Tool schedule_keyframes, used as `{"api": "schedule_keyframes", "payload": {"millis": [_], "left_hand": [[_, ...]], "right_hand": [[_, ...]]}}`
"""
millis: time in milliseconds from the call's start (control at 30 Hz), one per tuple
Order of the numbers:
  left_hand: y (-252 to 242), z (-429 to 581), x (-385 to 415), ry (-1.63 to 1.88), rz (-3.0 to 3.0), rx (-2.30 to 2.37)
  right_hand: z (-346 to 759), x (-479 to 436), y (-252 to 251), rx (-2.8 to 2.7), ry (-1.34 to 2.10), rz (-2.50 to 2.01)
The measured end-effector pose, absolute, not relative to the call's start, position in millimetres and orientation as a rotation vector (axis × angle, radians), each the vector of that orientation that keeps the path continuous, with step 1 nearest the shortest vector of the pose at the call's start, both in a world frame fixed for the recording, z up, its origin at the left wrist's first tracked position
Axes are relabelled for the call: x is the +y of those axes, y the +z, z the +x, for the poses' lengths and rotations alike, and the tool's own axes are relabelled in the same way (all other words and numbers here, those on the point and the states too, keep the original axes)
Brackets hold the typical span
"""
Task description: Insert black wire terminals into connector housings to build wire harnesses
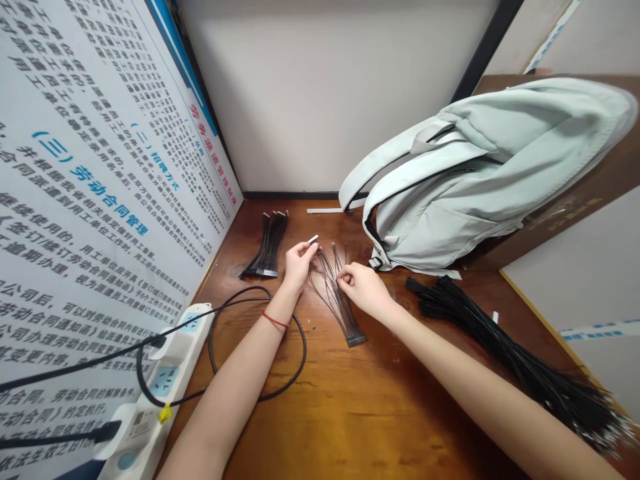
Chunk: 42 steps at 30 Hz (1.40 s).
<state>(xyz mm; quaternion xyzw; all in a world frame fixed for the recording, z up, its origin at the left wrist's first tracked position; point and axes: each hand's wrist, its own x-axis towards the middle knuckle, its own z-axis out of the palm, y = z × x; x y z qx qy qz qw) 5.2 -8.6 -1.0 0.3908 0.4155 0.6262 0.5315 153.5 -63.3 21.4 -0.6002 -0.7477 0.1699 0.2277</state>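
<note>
The left hand (299, 263) pinches a white connector (313, 239); the right hand (363, 288), nearer the fanned wires (327, 285) running toward lower centre, closes narrowly, its hold unclear.

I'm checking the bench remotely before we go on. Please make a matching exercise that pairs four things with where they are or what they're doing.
Things:
1. Left hand
2. Right hand
3. Large black wire bundle
4. White power strip

Places and states:
A. Pinching the thin dark wires
B. Lying along the left edge of the wooden desk
C. Holding a small white piece
D. Lying on the right side of the desk

Pairs: 1-C, 2-A, 3-D, 4-B
</note>
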Motion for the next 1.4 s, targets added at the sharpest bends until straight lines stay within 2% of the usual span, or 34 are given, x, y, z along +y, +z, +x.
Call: {"api": "schedule_keyframes", "payload": {"millis": [233,500,700,1033,1400], "left_hand": [[-2.6,3.8,-5.7,1.466,0.930,0.991],[-4.9,4.8,-4.8,1.481,0.911,0.976],[-4.3,4.5,-3.2,1.472,0.895,0.989],[-1.5,4.7,-4.9,1.459,0.914,1.019],[1.6,5.7,-7.9,1.438,0.958,1.055]], "right_hand": [[142.8,-30.4,25.7,-2.005,0.426,-1.725],[121.4,-5.6,35.0,-1.906,0.366,-2.060],[115.7,6.6,37.9,-1.795,0.487,-2.184],[129.4,0.2,14.5,-1.564,0.461,-1.812],[133.0,-4.1,0.0,-1.335,0.632,-1.353]]}}
